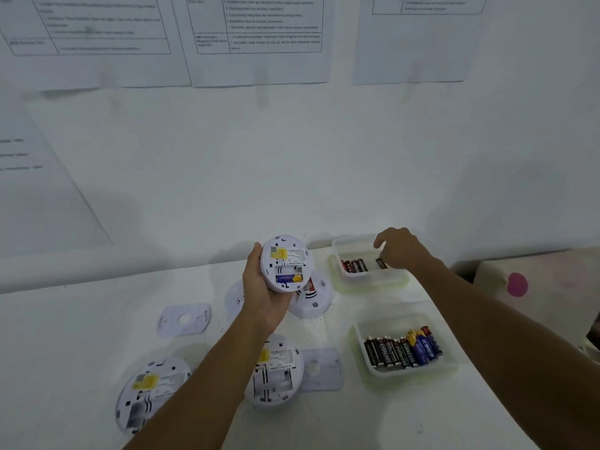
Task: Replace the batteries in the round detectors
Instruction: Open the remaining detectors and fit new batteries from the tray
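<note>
Left forearm (201, 378) and right forearm (506, 326) reached in from the bottom edge; under them lay two round white plastic detectors, backs up: near-left detector (152, 391) with a yellow label, its bay too blurred to read; middle detector (276, 371) with its bay apparently empty; left hand (259, 287) gripped a third, the held detector (284, 263), fingers curled round its rim, back toward the camera; its open bay showed one blue-and-yellow battery (289, 278) in the lower slot and the upper slot bare, so this unit looked half done; right hand (401, 248) hovered over the far tray (337, 246), fingers curled, seemingly pinching a dark battery (380, 263) by its end; a few red-and-black cells (355, 265) lay in that tray; near tray (360, 339), translucent and shallow, held a row of glossy black-red and blue cylinders (402, 350); a face-up detector (311, 297) with a vented dome sat just behind the held one; two flat mounting plates (183, 319) (321, 368) lay loose on the white table (81, 336); judged early-to-mid task: no unit visibly closed, several left.
</note>
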`<control>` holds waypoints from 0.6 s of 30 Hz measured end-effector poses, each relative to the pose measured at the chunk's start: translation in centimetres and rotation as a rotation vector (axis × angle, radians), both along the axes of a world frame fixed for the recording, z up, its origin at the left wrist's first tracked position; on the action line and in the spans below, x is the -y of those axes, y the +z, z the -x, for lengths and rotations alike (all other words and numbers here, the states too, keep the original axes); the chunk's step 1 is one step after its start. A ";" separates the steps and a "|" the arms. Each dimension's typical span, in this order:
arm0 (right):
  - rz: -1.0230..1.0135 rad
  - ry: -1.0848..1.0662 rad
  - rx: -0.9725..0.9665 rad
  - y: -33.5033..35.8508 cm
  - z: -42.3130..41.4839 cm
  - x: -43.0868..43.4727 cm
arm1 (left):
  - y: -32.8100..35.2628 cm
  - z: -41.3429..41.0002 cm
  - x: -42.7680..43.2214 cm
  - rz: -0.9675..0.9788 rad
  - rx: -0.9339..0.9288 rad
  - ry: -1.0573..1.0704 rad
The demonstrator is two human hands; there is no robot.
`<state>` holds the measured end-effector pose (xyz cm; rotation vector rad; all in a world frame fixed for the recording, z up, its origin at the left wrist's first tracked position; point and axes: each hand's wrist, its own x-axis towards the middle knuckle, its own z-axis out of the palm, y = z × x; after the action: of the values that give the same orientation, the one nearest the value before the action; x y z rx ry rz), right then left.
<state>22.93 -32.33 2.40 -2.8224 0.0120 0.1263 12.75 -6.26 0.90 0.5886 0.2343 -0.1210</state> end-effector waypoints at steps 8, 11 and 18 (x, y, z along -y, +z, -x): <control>-0.031 0.060 -0.095 -0.6 -0.5 -2.2 | 0.0 0.1 -0.6 0.003 0.009 -0.005; -0.082 0.039 -0.101 -0.4 -0.5 -2.3 | -0.2 0.2 -1.0 -0.007 0.013 0.005; -0.433 0.060 0.061 1.8 1.2 -2.6 | 0.1 0.4 -1.0 0.030 0.024 0.019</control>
<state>21.73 -29.72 4.18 -2.3926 -0.1021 0.0482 12.30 -5.22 0.98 0.5571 0.2143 -0.0984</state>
